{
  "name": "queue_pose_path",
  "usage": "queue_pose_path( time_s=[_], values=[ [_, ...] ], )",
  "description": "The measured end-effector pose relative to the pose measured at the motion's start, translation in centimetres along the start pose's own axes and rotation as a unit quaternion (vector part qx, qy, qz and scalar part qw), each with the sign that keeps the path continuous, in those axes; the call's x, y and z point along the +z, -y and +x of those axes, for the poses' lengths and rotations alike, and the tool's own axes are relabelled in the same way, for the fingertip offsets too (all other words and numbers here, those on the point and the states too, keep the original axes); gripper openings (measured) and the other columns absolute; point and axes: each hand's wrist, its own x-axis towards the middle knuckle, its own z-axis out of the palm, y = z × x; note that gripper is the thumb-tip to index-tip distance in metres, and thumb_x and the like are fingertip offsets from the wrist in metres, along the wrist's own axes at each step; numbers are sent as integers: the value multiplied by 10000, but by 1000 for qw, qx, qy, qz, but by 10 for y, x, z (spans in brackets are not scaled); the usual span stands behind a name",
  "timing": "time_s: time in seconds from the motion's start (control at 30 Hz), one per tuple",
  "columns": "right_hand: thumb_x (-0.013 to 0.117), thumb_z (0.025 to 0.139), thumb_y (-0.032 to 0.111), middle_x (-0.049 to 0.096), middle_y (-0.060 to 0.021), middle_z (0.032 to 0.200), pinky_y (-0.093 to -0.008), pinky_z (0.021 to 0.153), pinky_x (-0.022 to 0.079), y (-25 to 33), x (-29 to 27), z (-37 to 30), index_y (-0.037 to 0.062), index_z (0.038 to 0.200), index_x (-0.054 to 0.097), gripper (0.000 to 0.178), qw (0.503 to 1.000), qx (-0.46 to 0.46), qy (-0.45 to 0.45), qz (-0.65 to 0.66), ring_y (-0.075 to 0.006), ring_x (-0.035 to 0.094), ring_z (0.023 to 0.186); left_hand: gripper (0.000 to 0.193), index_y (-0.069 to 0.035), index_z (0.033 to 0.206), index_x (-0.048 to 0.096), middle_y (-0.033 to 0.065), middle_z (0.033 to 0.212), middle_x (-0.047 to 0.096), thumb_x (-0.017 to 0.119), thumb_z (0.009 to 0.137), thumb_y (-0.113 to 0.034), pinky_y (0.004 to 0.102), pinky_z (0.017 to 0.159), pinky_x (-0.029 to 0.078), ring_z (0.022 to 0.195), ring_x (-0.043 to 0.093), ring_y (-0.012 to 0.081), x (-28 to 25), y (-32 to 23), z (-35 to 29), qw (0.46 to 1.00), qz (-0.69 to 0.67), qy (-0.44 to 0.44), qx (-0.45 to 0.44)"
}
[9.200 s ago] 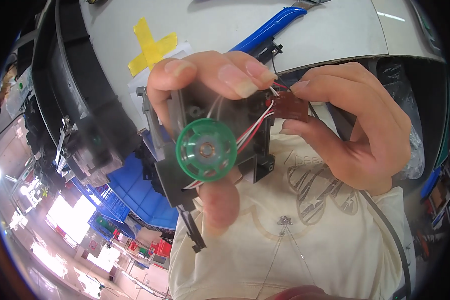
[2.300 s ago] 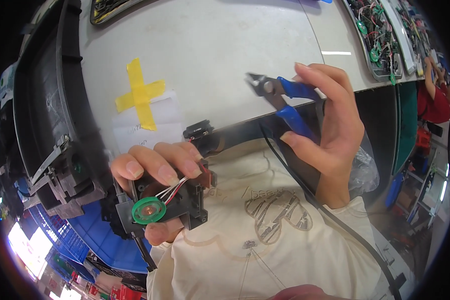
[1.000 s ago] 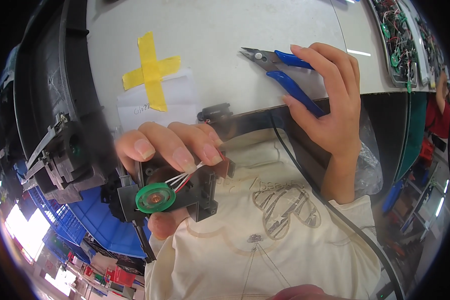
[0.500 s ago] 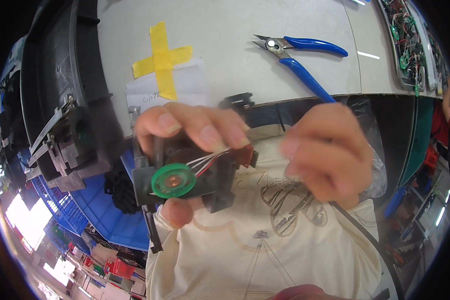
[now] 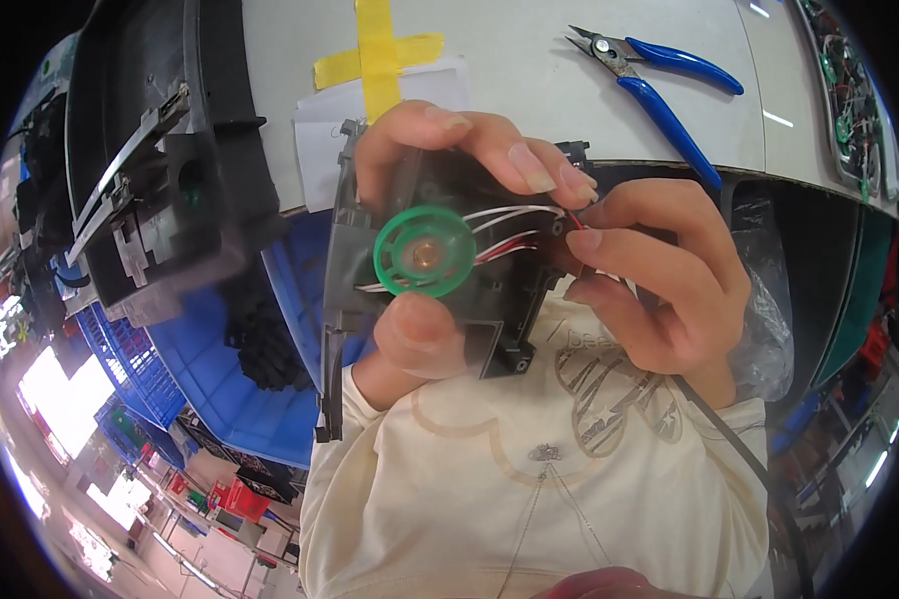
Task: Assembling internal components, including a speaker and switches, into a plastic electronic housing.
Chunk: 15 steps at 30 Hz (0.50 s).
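My left hand is closed around a black plastic housing, its thumb on the near side and its fingers over the far edge. A round green speaker with a copper-coloured centre lies on the housing. White and red wires run from the speaker to the right. At the housing's right side, my right hand pinches the wires' ends between thumb and fingers, close to a small brownish-red board that the fingertips partly cover.
Blue-handled side cutters lie on the white table, near a paper with a yellow tape cross. Black plastic casings stand at left over a blue bin. A tray of wired green parts is at far right.
My left hand has lifted the housing up and to the right in view, tilting it flatter. My right hand has come in from the right and now pinches at the wires.
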Motion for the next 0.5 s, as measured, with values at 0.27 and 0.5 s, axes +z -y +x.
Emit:
queue_pose_path(
  time_s=[0.27,0.5],
  values=[
    [645,762,-14,530,-121,1070,-285,852,453,16,7,-3,-42,1089,454,380,862,323,-61,386,-164,567,950,833,-54,1237,343,128,1126,448,734,649,-497,457,963,423,1106,472,343,1,4,0,997,26,48,62],
    [575,766,96,545,-126,1045,-272,837,421,6,-5,9,-52,1051,455,343,828,360,-63,425,-165,531,966,639,-308,1193,406,177,1372,294,776,672,-291,493,1048,301,1279,309,384,8,-11,-8,935,336,107,37]
  ],
)
